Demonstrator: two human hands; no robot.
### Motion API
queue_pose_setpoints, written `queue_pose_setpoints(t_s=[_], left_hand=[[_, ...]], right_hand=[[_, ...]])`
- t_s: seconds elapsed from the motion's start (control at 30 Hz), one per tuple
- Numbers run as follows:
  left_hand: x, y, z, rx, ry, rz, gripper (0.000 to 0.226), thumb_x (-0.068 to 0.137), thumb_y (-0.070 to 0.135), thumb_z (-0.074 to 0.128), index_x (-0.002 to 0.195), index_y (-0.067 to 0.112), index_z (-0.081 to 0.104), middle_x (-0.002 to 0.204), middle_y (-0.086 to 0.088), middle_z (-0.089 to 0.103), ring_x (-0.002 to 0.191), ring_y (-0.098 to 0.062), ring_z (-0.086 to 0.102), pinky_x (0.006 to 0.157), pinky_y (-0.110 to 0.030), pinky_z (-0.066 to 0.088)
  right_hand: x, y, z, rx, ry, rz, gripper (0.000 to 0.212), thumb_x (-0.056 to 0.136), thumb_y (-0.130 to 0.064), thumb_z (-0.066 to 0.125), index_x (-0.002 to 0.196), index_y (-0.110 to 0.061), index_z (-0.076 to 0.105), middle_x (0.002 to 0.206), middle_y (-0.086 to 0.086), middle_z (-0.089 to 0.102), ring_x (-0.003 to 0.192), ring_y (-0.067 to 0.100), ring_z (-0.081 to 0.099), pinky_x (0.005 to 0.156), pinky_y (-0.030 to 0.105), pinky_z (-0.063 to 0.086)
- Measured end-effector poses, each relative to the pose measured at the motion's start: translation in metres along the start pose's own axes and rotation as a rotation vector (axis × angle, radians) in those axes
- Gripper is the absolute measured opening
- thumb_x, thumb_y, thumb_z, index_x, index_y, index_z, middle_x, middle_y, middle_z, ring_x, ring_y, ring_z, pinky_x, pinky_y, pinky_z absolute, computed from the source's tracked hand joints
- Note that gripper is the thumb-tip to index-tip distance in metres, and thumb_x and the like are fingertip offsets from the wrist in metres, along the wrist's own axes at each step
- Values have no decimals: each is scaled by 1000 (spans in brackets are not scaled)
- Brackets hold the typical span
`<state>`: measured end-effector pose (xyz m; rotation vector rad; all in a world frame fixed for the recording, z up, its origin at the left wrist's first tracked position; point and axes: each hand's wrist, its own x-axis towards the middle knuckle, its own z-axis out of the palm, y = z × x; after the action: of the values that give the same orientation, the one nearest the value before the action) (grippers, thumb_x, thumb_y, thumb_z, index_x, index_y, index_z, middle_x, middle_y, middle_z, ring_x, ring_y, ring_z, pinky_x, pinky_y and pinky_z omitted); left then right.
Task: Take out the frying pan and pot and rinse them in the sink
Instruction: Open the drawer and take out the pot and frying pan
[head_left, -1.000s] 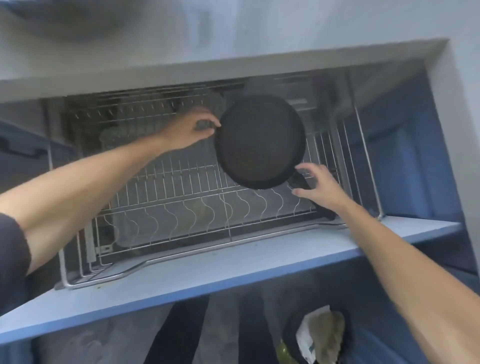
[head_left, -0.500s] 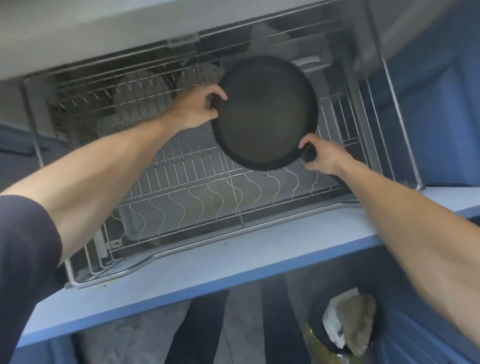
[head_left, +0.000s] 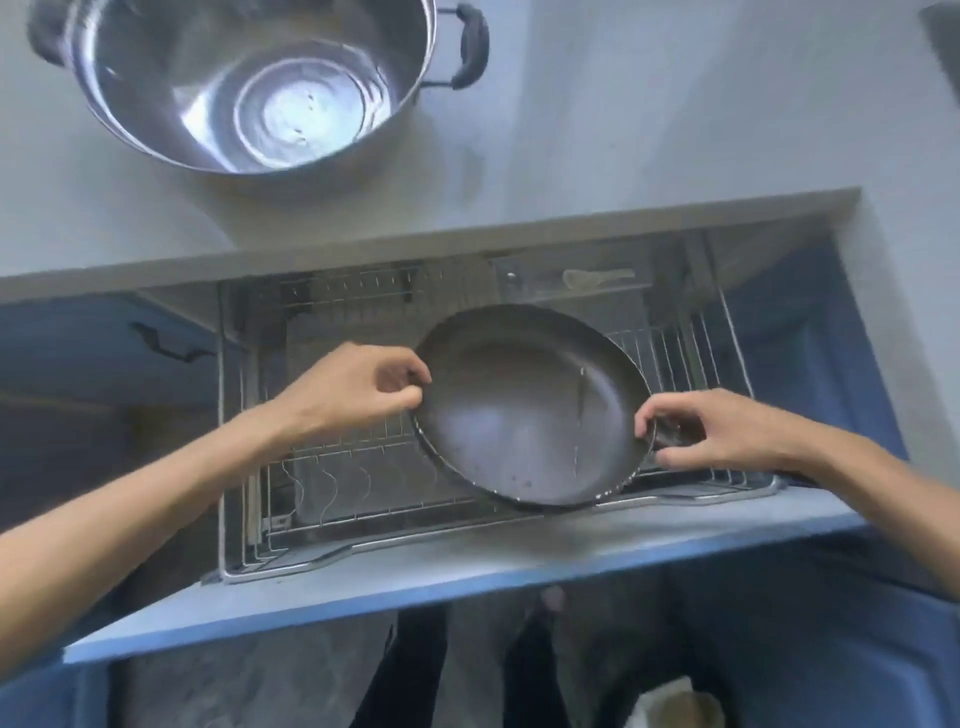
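A dark frying pan (head_left: 524, 415) hangs tilted over the pulled-out wire drawer rack (head_left: 363, 478), its inside facing me. My left hand (head_left: 358, 387) pinches the pan's left rim. My right hand (head_left: 711, 431) grips the right rim where the handle starts; the handle itself is hidden behind that hand. A shiny steel pot (head_left: 249, 78) with black side handles stands on the grey countertop (head_left: 623, 130) above the drawer, open and empty.
The drawer's blue front panel (head_left: 467, 561) juts toward me below the pan. Blue cabinet doors (head_left: 810, 374) flank the opening. A white spoon (head_left: 592, 278) lies at the rack's back. My legs and a bag (head_left: 670, 706) show on the floor.
The pan has turned over from showing its black underside to showing its inside and has come lower and nearer. My view tilted up, bringing the pot and countertop into sight.
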<state>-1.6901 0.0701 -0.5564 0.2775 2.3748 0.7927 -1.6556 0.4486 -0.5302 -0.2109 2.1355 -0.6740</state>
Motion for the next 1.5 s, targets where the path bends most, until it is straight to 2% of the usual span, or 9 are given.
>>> queue_pose_setpoints(t_s=[0.13, 0.3, 0.43, 0.63, 0.73, 0.87, 1.13, 1.3, 1.5], left_hand=[[-61, 43, -21, -101, 55, 74, 25, 71, 43, 56, 95, 39, 64, 87, 18, 71, 84, 6, 63, 85, -28, 52], [-87, 96, -60, -126, 71, 181, 33, 69, 51, 54, 101, 50, 57, 96, 22, 68, 91, 7, 61, 89, -26, 49], [-61, 146, -103, -153, 128, 233, 30, 70, 47, 58, 100, 55, 59, 87, 22, 67, 87, 8, 60, 82, -20, 48], [20, 194, -152, -242, 205, 201, 25, 75, 28, 67, 94, 45, 66, 73, 20, 71, 71, 14, 61, 70, -12, 43], [69, 207, -166, -253, 236, 139, 30, 78, 22, 67, 97, 44, 65, 80, 15, 71, 73, 7, 62, 67, -13, 43], [131, 215, -164, -323, 306, -4, 35, 77, 13, 61, 95, 43, 64, 85, 7, 72, 62, 2, 56, 47, -9, 37], [199, 213, -135, -290, 297, -156, 43, 82, 7, 57, 120, 28, 58, 110, -7, 68, 88, -19, 57, 85, -30, 44], [208, 214, -126, -226, 273, -189, 49, 87, 9, 54, 134, 22, 49, 125, -11, 61, 107, -23, 56, 86, -26, 41], [204, 224, -122, -73, 23, -251, 67, 97, 31, 45, 151, 18, 8, 159, -1, 13, 144, -19, 19, 115, -33, 16]], right_hand=[[-83, -34, -8, -1, 85, 25, 24, 72, -32, 66, 95, -34, 61, 75, -6, 63, 63, 9, 52, 67, 22, 47], [-167, -73, -39, -21, 210, 79, 26, 69, -26, 65, 93, -36, 62, 81, -5, 67, 64, 0, 53, 65, 16, 43], [-192, -79, -85, -32, 396, 100, 31, 66, -16, 71, 90, -35, 65, 79, -6, 68, 65, 2, 57, 69, 19, 45], [-150, -61, -175, -35, 603, 92, 40, 68, -10, 76, 86, -43, 66, 72, -16, 68, 63, 8, 60, 67, 11, 43], [-100, -40, -217, 5, 649, 76, 37, 68, -14, 77, 91, -41, 66, 82, -16, 70, 76, 13, 64, 79, 24, 49], [-40, -10, -254, 49, 648, 67, 35, 66, -18, 74, 94, -39, 67, 94, -15, 69, 89, 15, 66, 87, 37, 51], [24, 38, -287, 53, 589, 60, 38, 64, -20, 73, 86, -48, 62, 96, -12, 68, 91, 13, 65, 88, 35, 51], [40, 55, -284, 27, 579, 40, 36, 64, -23, 73, 90, -46, 62, 96, -11, 68, 89, 14, 64, 86, 37, 52], [44, 62, -289, -20, 555, 3, 46, 71, -21, 76, 112, -37, 60, 111, 2, 66, 105, 21, 60, 83, 31, 46]])
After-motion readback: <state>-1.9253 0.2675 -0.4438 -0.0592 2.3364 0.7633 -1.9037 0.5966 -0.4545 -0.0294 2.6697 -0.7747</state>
